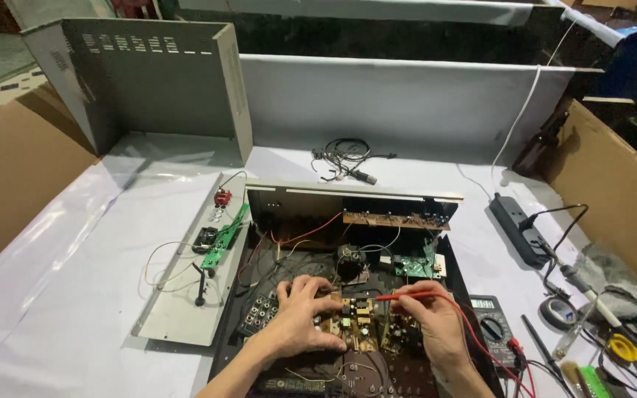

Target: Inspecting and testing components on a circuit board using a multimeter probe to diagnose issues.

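White-covered table (75, 309), open amplifier chassis (348, 280) (lid off), multimeter (489, 318), power strip (519, 228)

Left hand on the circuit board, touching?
Touching. The head view shows the left hand with fingers pressed flat on the circuit board inside the open chassis.

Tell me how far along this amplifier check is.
Done: the metal cover is off and stands at the back, a side panel lies beside the open chassis. In hand: the right hand holds a red probe on the circuit board; the left hand rests on it. Left: chassis open, multimeter still wired up.
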